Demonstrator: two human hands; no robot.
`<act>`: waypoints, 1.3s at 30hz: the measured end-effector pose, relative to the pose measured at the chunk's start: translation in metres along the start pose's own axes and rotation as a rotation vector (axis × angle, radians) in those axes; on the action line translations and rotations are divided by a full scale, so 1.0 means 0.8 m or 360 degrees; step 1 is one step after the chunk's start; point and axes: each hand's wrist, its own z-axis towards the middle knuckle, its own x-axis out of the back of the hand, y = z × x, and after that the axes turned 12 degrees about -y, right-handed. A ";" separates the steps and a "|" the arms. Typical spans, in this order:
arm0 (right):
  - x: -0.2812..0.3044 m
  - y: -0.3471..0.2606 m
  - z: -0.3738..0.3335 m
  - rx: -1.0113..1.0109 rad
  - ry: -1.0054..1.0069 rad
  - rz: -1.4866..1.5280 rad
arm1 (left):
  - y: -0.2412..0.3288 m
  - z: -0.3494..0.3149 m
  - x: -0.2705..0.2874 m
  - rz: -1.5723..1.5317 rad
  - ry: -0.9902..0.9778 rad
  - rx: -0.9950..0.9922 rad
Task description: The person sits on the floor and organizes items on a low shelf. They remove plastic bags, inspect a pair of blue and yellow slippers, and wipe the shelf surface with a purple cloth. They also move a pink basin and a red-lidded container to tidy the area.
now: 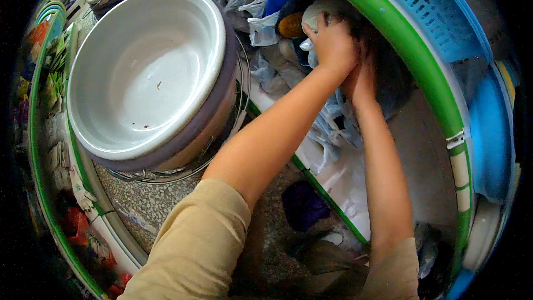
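Up top on the shelf, left hand (332, 41) grip closes on a pale plastic bag (319, 14) among piled bags; right hand (361, 78) just beside it, grip hidden, can't tell. White basin (111, 128) sits left.

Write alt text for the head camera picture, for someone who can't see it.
Both hands, left hand and right hand, reach into a heap of plastic bags on a green-edged shelf. A large white basin sits to the left.
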 end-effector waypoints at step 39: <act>0.043 0.023 0.046 -0.0563 -0.0105 -0.0049 | -0.149 -0.006 -0.055 -0.0213 0.0250 0.1141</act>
